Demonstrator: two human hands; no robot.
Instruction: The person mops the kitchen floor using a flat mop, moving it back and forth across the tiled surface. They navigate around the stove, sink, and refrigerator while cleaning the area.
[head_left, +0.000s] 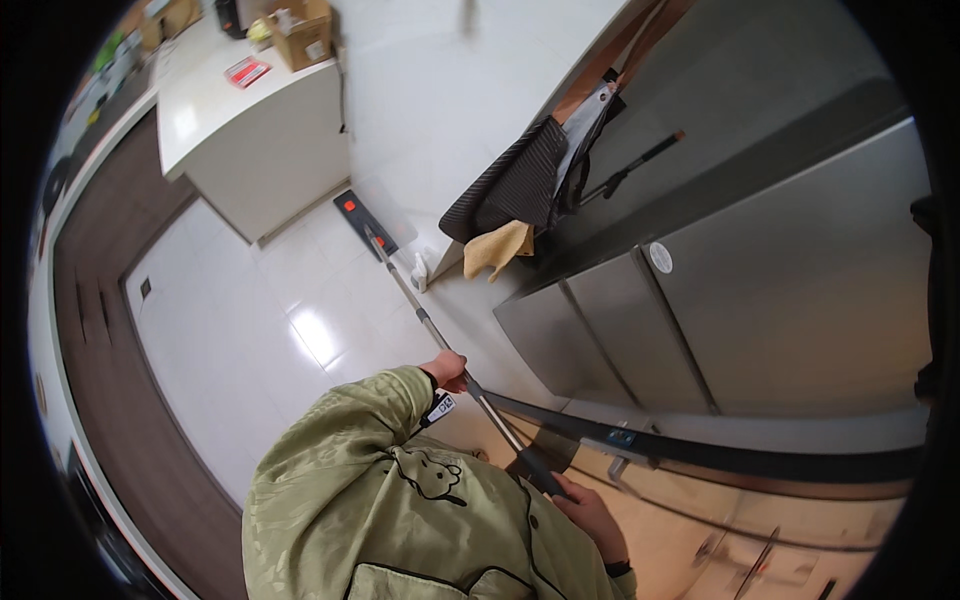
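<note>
I hold a flat mop by its long silver pole (408, 292), which slants from lower right to upper left. My left hand (447, 370) is closed round the middle of the pole. My right hand (590, 512) grips the dark handle (540, 470) at the near end. At the far end, the dark rectangular mop head (366, 224) with orange-red parts lies on the pale tiled floor (285, 290), between a white counter and a hanging dark striped apron.
The white counter (270, 150) bears a cardboard box (300, 38) and a red-and-white packet (247, 71). The striped apron (510, 185) and a yellow cloth (497, 250) hang beside a steel refrigerator (790, 290). A small white object (419, 272) is near the mop head. Brown cabinets (130, 340) line the left.
</note>
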